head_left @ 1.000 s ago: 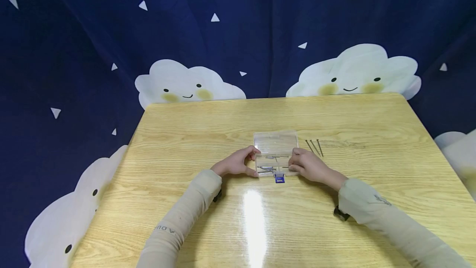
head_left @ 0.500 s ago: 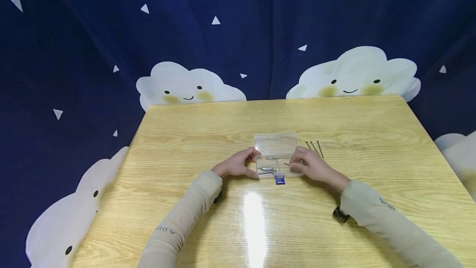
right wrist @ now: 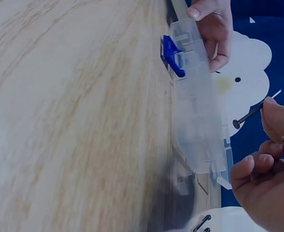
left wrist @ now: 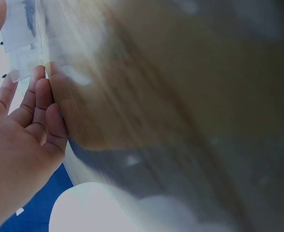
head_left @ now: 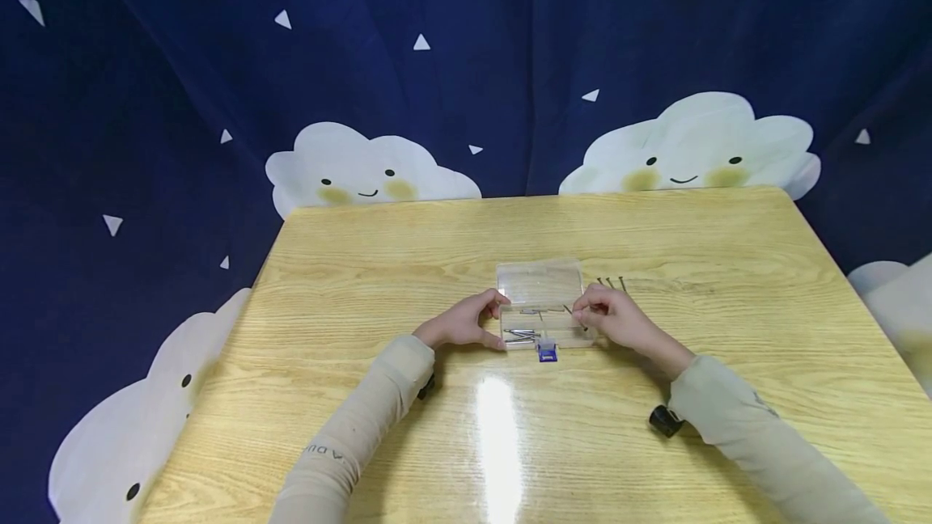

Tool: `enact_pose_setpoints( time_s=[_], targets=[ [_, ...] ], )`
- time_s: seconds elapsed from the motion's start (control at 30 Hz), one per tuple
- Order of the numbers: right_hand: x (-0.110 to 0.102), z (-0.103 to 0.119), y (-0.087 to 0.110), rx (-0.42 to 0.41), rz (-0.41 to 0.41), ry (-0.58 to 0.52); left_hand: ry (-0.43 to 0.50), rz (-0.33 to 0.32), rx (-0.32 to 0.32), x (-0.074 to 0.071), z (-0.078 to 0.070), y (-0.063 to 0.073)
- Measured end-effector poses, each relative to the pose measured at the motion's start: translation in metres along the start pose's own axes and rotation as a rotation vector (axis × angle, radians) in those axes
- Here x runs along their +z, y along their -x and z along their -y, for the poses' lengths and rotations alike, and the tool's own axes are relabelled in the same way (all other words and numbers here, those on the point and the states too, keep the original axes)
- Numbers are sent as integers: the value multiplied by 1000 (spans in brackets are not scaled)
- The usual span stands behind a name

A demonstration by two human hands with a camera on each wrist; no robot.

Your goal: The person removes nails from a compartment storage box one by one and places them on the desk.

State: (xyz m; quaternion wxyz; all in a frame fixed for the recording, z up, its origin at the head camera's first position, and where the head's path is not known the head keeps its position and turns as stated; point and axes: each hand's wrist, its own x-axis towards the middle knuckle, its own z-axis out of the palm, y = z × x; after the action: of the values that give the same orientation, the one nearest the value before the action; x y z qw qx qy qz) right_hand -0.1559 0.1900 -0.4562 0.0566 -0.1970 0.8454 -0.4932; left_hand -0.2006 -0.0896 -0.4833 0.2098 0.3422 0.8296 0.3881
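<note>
A clear plastic box (head_left: 539, 280) with compartments sits on the table, its lid laid back. My left hand (head_left: 464, 320) grips the box's left end, thumb at the front corner and fingers at the back. Over the right compartment my right hand (head_left: 619, 318) pinches a dark nail (right wrist: 249, 115) between thumb and fingertips. In the right wrist view its flat head and shiny tip both stick out. Several silver nails (head_left: 520, 335) lie in the left front compartment, and thin pieces (head_left: 530, 311) lie along the back. A blue latch (head_left: 548, 352) hangs at the box's front.
Loose nails (head_left: 610, 283) lie on the wooden table (head_left: 437, 249) just right of the lid, partly hidden by my right hand. A dark blue curtain (head_left: 510, 63) with white clouds stands behind the table's far edge and along its left side.
My right hand has risen out of the right compartment and moved slightly right, bringing a nail up and turning it to a slant. The left hand and the box have stayed in place.
</note>
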Motion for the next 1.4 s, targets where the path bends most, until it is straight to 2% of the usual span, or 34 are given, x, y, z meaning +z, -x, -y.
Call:
enact_pose_setpoints(
  time_s=[0.1,0.4,0.77,1.07,1.4],
  targets=[
    [-1,-13,0,40,-4,-45,1,1,4,0,-1,0],
    [-10,-17,5,130,-28,-110,-16,12,-2,0,1,0],
    [-22,-22,11,122,-85,-88,-14,16,-19,2,3,-1],
    [-33,-26,13,138,-97,-104,-17,15,-25,1,2,0],
    [-46,-28,13,144,-107,-67,-22,5,-22,0,2,-1]
  ],
)
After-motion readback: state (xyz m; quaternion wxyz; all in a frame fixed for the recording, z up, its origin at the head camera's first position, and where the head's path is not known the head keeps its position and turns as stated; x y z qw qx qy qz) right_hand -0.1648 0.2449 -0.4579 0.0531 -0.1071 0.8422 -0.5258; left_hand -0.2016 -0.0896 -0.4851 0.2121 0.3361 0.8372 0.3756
